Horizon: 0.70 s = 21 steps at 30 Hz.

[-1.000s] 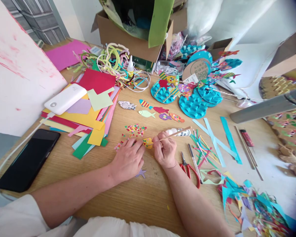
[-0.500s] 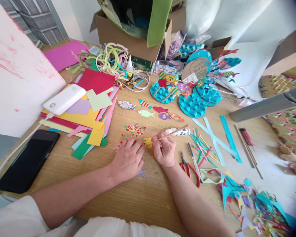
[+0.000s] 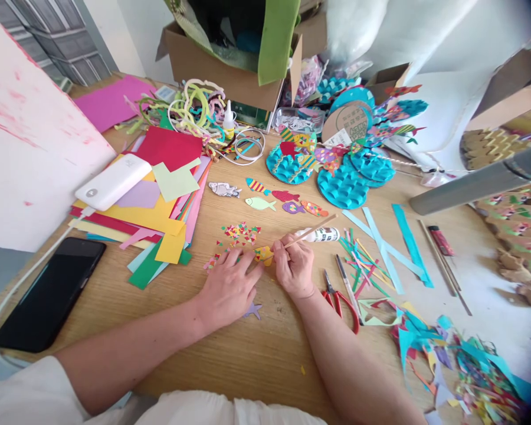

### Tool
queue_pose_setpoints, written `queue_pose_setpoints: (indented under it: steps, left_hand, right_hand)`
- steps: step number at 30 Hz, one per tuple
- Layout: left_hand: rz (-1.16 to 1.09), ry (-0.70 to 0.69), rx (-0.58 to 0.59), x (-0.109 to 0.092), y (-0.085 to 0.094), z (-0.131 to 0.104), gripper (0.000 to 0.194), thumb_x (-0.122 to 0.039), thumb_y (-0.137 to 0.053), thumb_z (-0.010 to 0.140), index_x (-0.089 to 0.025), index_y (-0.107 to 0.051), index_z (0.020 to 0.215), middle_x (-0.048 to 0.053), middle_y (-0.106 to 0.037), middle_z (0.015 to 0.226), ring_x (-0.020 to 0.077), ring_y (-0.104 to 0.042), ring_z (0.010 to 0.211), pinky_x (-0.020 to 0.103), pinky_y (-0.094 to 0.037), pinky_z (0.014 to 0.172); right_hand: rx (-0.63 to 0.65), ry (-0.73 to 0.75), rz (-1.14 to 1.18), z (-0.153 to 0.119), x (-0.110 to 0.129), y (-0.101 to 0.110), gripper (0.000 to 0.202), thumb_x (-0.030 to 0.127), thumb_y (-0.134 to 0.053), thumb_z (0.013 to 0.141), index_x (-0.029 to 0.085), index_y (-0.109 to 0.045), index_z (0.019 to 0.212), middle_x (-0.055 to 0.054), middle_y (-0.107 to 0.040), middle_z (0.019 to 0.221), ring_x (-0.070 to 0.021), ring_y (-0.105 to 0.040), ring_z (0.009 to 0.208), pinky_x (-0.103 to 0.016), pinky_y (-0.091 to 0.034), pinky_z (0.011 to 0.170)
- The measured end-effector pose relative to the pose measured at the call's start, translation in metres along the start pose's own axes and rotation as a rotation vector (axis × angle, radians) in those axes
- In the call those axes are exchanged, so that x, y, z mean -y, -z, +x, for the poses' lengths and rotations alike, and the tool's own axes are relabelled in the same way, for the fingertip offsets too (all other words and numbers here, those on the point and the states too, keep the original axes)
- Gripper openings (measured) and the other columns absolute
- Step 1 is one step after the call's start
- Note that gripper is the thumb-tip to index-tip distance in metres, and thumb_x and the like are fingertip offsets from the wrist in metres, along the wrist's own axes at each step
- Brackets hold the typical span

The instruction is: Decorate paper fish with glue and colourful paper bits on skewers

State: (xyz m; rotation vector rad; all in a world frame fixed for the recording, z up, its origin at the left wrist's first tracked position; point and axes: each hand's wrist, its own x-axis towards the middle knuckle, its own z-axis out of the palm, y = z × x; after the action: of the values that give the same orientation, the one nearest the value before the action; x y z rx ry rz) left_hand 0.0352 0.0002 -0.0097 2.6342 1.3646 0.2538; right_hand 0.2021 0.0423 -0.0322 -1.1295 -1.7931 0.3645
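Note:
My right hand (image 3: 294,267) is closed around a thin wooden stick (image 3: 315,227), its lower end at a small yellow paper fish (image 3: 262,254) with coloured specks. Flat on the table, my left hand (image 3: 230,283) has its fingers stretched out, the tips touching the fish's left side and partly covering it. Just beyond lie tiny red, yellow and green paper bits (image 3: 241,232). A purple paper fish (image 3: 253,310) pokes out from under my left hand. Behind my right hand a white glue bottle (image 3: 323,235) lies on its side.
Red-handled pliers (image 3: 341,304), a pen (image 3: 346,282) and paper strips (image 3: 360,262) lie to the right, with a scrap heap (image 3: 446,360) nearer me. Stacked coloured paper (image 3: 159,218), a power bank (image 3: 112,182) and a phone (image 3: 48,293) are left. Finished-looking paper fish (image 3: 260,203) lie ahead.
The stick's lower end has dropped a little, from beside my fingers onto the yellow fish. My left hand stays on the fish. The whole view has shifted slightly.

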Motion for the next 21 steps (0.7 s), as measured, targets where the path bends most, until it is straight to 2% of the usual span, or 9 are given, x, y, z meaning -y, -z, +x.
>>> queue_pose_setpoints:
  steps: [5,12,17,21]
  left_hand:
    - [0.014,-0.008,-0.004,-0.0001,-0.0006,0.0006,0.030,-0.017,-0.053,0.083,-0.020,-0.060,0.112,0.009,-0.056,0.119,0.0302,-0.047,0.111,0.048,-0.042,0.095]
    - [0.016,-0.009,-0.015,-0.0005,-0.0020,0.0004,0.030,-0.015,-0.053,0.082,-0.020,-0.061,0.111,0.009,-0.057,0.118,0.0303,-0.047,0.110,0.048,-0.043,0.093]
    - [0.006,0.000,0.002,-0.0005,-0.0021,0.0001,0.031,-0.015,-0.053,0.082,-0.019,-0.060,0.112,0.009,-0.056,0.119,0.0306,-0.047,0.109,0.048,-0.044,0.091]
    - [-0.004,0.007,0.014,-0.0011,-0.0008,0.0004,0.027,-0.015,-0.053,0.082,-0.017,-0.060,0.108,0.011,-0.057,0.117,0.0300,-0.047,0.108,0.048,-0.044,0.090]
  right_hand:
    - [-0.066,-0.097,0.031,-0.0013,-0.0007,0.0010,0.031,0.021,-0.044,0.093,0.021,-0.050,0.062,0.001,-0.049,0.054,-0.0135,-0.046,0.052,-0.029,-0.037,0.056]
    - [-0.084,-0.118,0.030,-0.0020,-0.0009,0.0003,0.032,0.024,-0.044,0.094,0.021,-0.052,0.063,0.001,-0.051,0.054,-0.0132,-0.048,0.052,-0.029,-0.039,0.056]
    - [-0.040,-0.105,0.027,-0.0011,-0.0016,-0.0009,0.025,0.024,-0.045,0.094,0.021,-0.055,0.072,-0.001,-0.058,0.063,-0.0143,-0.053,0.059,-0.030,-0.041,0.060]
    - [0.001,-0.075,-0.001,0.0007,0.0004,-0.0010,0.023,0.023,-0.045,0.094,0.021,-0.055,0.073,-0.001,-0.059,0.062,-0.0152,-0.053,0.060,-0.031,-0.041,0.063]
